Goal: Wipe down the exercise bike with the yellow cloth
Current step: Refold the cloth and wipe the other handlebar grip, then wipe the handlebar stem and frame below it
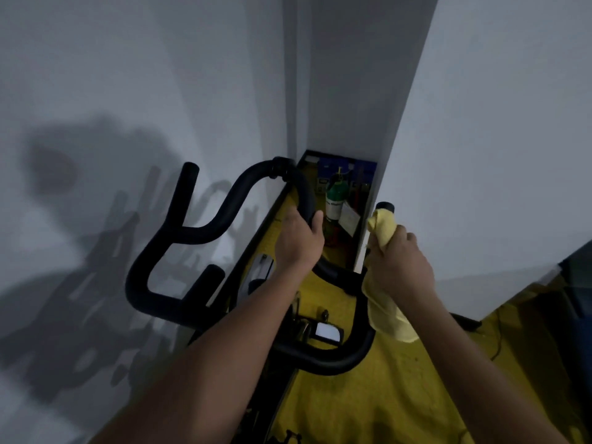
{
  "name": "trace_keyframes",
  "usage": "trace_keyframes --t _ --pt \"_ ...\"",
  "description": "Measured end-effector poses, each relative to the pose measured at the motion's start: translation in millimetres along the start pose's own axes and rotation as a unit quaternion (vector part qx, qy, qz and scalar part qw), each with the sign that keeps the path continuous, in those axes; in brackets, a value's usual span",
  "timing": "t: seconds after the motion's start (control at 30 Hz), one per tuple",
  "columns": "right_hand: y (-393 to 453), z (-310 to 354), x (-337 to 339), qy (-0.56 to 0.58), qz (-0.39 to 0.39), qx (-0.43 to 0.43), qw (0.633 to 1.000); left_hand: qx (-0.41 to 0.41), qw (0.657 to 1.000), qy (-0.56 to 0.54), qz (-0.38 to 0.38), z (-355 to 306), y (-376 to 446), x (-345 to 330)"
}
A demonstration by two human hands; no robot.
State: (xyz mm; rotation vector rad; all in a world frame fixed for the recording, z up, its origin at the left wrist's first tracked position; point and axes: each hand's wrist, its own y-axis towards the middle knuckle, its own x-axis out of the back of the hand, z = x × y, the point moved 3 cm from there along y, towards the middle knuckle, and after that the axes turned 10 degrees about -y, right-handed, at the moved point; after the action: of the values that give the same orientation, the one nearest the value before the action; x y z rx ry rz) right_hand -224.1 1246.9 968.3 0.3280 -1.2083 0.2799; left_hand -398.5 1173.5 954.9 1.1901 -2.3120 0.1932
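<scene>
The exercise bike's black handlebar (192,232) loops across the middle of the view, with a small white console screen (326,333) lower down. My left hand (299,241) grips the curved centre bar of the handlebar. My right hand (398,264) grips the right upright handle through the yellow cloth (386,312). The cloth is wrapped round that handle and hangs below my fist, and the handle's black tip (385,206) pokes out above it.
White walls close in on the left and right, with a narrow recess between them. A green spray bottle (334,200) and blue crates (342,168) stand at the back of the recess. The floor (368,405) is yellow. A thin cable (496,341) lies at right.
</scene>
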Motion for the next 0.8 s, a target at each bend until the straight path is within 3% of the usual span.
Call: trace_keyframes --t 0.1,0.37,0.63,0.73,0.8 --pt "-15 20 18 0.063 -0.056 0.085 0.993 -0.022 0.999 0.032 -0.029 -1 -13 19" --pt "-18 107 34 0.212 0.018 0.225 0.951 -0.001 0.994 0.097 -0.052 23 -12 86" --pt "-24 170 15 0.335 0.217 0.214 0.892 0.006 0.979 0.155 -0.133 73 -19 148" --pt "-40 181 -3 0.338 0.312 0.231 0.857 0.086 0.975 0.174 -0.112 109 -36 153" --pt "-51 188 -14 0.296 0.340 0.254 0.856 0.130 0.976 0.141 -0.103 122 -48 155"
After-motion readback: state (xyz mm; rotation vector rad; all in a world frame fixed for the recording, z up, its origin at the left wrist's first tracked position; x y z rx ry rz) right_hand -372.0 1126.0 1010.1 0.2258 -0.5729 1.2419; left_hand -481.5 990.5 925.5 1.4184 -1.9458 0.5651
